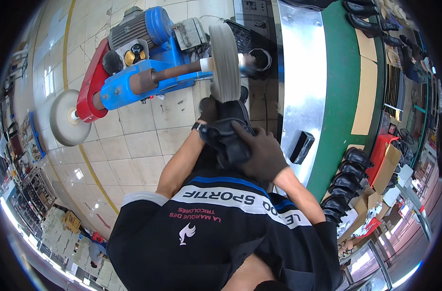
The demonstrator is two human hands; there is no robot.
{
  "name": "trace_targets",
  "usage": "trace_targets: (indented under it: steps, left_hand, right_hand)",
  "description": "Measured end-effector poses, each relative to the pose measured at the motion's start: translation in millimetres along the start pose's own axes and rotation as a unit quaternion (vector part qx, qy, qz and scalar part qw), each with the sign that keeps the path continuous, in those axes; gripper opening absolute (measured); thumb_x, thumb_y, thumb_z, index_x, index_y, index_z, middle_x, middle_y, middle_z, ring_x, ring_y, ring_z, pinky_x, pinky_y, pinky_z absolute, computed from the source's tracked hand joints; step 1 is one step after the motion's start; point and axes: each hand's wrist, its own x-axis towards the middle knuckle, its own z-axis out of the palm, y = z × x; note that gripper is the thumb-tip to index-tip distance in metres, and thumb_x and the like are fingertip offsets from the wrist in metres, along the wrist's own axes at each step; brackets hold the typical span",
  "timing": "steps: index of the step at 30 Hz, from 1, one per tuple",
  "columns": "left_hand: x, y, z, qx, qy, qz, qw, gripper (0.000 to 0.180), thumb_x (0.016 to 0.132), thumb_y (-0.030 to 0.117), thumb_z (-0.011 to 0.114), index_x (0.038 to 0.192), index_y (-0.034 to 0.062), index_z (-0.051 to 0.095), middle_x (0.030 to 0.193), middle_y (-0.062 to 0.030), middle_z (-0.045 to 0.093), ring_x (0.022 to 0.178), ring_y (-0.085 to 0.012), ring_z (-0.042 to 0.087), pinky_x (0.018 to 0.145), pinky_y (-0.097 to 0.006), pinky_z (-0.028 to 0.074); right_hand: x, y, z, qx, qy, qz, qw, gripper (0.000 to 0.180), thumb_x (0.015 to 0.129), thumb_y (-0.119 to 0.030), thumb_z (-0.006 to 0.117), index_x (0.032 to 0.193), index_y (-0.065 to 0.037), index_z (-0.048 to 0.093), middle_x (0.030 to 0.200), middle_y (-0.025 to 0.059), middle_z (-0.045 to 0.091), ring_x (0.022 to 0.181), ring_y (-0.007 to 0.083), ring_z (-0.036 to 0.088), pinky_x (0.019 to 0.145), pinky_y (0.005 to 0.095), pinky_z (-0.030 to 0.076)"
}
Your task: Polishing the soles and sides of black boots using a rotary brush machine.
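Observation:
A black leather shoe (226,138) is held in front of my body, its far end up against the lower edge of a grey buffing wheel (224,63), which looks blurred as if spinning. My right hand (263,154), in a dark glove, closes round the near right side of the shoe, thumb on top. On the shoe's far left side is my left hand (209,110), also gloved and closed on it; its fingers are partly hidden behind the shoe. A dark watch sits on my left wrist.
The wheel's shaft runs to a blue and red machine (124,89) with a motor (133,29); a second, pale wheel (68,118) is at its left end. To my right, a black block (302,147) lies on a metal-topped bench (303,72). Several black shoes (347,177) line the green surface (335,97).

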Motion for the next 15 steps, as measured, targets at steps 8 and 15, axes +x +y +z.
trace_targets:
  steps: [8,15]
  left_hand:
    - [55.7,-3.3,-42.1,-0.071,-0.093,-0.02,0.993,0.04,0.09,0.034,0.037,0.111,0.0026,0.05,0.105,-0.0142,0.056,0.094,-0.0252,0.056,0.088,-0.036,0.044]
    - [62.1,-20.2,-75.5,-0.05,-0.069,-0.004,0.996,0.04,0.088,0.036,0.039,0.108,0.003,0.051,0.105,-0.015,0.055,0.095,-0.0267,0.054,0.088,-0.036,0.043]
  right_hand:
    - [88.9,11.1,41.7,-0.134,0.008,0.03,0.991,0.065,0.06,-0.026,0.063,0.123,-0.023,0.048,0.088,0.0243,0.054,0.081,0.0386,0.055,0.071,0.0436,0.046]
    - [-0.9,10.2,15.1,0.123,0.041,0.062,0.99,0.066,0.064,-0.026,0.064,0.126,-0.012,0.044,0.097,0.0222,0.055,0.089,0.0377,0.055,0.079,0.041,0.044]
